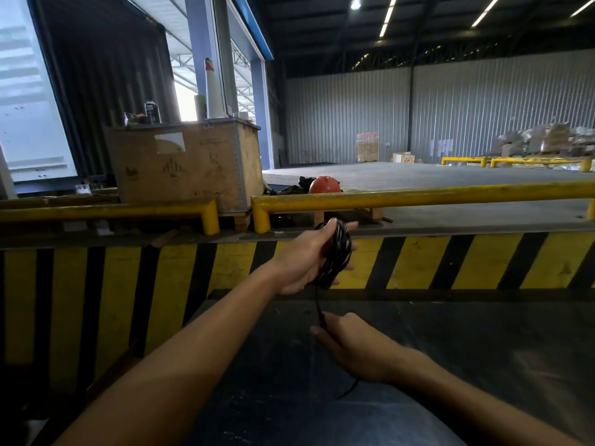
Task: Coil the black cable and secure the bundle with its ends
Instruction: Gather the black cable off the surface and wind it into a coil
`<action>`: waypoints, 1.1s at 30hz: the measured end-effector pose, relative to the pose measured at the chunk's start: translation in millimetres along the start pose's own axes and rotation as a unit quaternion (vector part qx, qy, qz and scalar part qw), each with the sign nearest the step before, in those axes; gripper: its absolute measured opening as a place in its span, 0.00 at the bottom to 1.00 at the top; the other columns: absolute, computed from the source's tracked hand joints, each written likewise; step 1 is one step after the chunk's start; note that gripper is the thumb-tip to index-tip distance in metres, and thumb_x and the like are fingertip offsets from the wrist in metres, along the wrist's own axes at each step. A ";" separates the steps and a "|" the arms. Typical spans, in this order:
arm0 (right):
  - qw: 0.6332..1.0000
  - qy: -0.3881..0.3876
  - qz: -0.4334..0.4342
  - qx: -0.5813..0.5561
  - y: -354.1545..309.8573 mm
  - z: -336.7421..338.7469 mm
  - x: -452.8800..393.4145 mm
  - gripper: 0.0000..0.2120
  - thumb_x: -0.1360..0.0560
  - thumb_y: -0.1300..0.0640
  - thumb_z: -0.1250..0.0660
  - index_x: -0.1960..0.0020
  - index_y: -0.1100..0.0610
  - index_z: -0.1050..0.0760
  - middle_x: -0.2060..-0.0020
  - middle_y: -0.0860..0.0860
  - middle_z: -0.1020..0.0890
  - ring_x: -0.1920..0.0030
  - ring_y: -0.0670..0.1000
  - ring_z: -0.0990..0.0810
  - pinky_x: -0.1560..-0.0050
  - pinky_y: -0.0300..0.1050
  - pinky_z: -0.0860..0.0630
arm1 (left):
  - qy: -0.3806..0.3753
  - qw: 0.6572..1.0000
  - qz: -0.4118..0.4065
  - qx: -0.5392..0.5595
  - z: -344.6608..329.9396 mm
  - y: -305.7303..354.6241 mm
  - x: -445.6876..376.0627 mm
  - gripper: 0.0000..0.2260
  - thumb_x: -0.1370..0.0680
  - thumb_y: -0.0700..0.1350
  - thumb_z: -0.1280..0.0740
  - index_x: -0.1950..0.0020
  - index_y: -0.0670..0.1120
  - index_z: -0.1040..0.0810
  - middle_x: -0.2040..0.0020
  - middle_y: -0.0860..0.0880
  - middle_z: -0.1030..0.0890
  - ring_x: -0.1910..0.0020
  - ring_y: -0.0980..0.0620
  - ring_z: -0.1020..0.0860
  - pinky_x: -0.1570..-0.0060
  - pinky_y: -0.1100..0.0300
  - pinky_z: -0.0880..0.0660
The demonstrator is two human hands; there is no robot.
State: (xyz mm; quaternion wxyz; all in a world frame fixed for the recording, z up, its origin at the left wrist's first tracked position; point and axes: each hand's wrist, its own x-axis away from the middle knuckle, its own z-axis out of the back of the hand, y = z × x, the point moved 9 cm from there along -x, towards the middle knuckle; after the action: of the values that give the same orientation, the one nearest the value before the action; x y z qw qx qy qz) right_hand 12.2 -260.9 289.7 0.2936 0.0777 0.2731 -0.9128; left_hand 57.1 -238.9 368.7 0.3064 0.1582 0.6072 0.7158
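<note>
Left hand (pixel 301 257), center of frame, is closed around a coil of black cable (pixel 336 252); loops wrap over the palm, fingertips poke out on the coil's right side, thumb up at the top. Bundle is held in the air in front of the yellow and black striped wall (pixel 418 262).

One loose strand drops from the bottom of the coil straight down to the right hand (pixel 349 346), lower center. Right hand fingers are curled around that strand, pinching it; strand looks taut between the two hands. A bit more cable trails out below the right hand and curves toward the bottom of the frame, over the dark table (pixel 467 333).

Both forearms are bare, entering from the lower edge.

Background: yellow rail (pixel 418 196) runs across the middle, just above the coil. Wooden crate (pixel 183 165) at left of center, with a white cone (pixel 213 91) and small items on top. Red helmet (pixel 324 185) sits behind the rail, right of the crate. Corrugated metal wall (pixel 450 114) at the far right, with stacked goods near it, too small to identify.
</note>
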 end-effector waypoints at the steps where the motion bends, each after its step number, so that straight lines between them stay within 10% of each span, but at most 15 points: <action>1: 1.000 -0.015 -0.003 0.022 1.1 2.1 1.8 0.09 0.20 0.48 0.46 0.56 0.48 0.30 0.65 0.47 0.24 0.67 0.46 0.25 0.66 0.43 0.29 | 0.008 0.999 0.009 -0.037 4.9 -8.0 2.5 0.21 0.19 0.57 0.54 0.29 0.57 0.34 0.29 0.43 0.30 0.37 0.45 0.25 0.37 0.45 0.30; 6: 0.993 -0.061 0.022 0.099 -8.7 38.6 4.1 0.05 0.21 0.51 0.42 0.52 0.47 0.28 0.66 0.40 0.27 0.66 0.38 0.26 0.65 0.32 0.32 | -0.005 0.955 0.058 -0.292 11.3 -40.7 18.3 0.21 0.19 0.57 0.52 0.32 0.55 0.28 0.37 0.50 0.25 0.41 0.51 0.26 0.44 0.56 0.30; 9: 0.987 -0.037 0.038 0.154 -13.4 75.1 0.9 0.07 0.22 0.51 0.39 0.50 0.50 0.23 0.68 0.38 0.27 0.66 0.35 0.26 0.65 0.30 0.31 | -0.031 0.960 0.133 -0.246 8.5 -65.6 32.6 0.22 0.19 0.58 0.51 0.42 0.49 0.23 0.49 0.46 0.22 0.53 0.47 0.20 0.51 0.51 0.25; 13: 0.987 0.045 0.029 0.150 0.8 112.2 -1.5 0.06 0.24 0.50 0.38 0.51 0.49 0.22 0.66 0.38 0.26 0.64 0.34 0.25 0.65 0.31 0.34 | -0.102 0.971 0.143 -0.164 -13.6 -75.8 39.5 0.23 0.19 0.58 0.54 0.29 0.53 0.33 0.41 0.43 0.21 0.52 0.43 0.17 0.42 0.49 0.25; 19: 0.967 0.171 -0.072 -0.173 48.9 100.2 3.3 0.11 0.21 0.52 0.43 0.56 0.54 0.25 0.61 0.54 0.22 0.61 0.48 0.23 0.58 0.47 0.24 | -0.112 0.978 0.097 0.149 -37.0 -51.5 34.1 0.28 0.21 0.62 0.54 0.44 0.47 0.22 0.70 0.45 0.23 0.77 0.53 0.25 0.63 0.54 0.20; 25: 0.799 0.223 -0.119 -0.546 52.0 58.1 4.8 0.15 0.20 0.53 0.43 0.44 0.63 0.26 0.50 0.62 0.21 0.49 0.59 0.23 0.45 0.57 0.29 | -0.011 0.966 0.005 0.257 -29.5 -26.3 19.0 0.22 0.28 0.64 0.39 0.67 0.45 0.28 0.83 0.53 0.35 0.87 0.59 0.40 0.81 0.67 0.36; 33: 0.902 0.320 -0.018 -0.290 11.0 82.1 6.9 0.17 0.20 0.48 0.51 0.37 0.50 0.30 0.58 0.51 0.20 0.59 0.43 0.21 0.57 0.38 0.23 | 0.225 0.953 0.027 0.200 12.1 -33.0 19.9 0.24 0.27 0.66 0.39 0.72 0.48 0.31 0.82 0.52 0.36 0.83 0.56 0.41 0.74 0.61 0.37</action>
State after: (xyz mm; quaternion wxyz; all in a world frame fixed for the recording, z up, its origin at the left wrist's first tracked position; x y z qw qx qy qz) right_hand 14.5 -316.4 351.5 0.1834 0.2719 0.6059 -0.7248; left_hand 57.3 -214.5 336.5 0.1046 0.0679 0.7865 0.6048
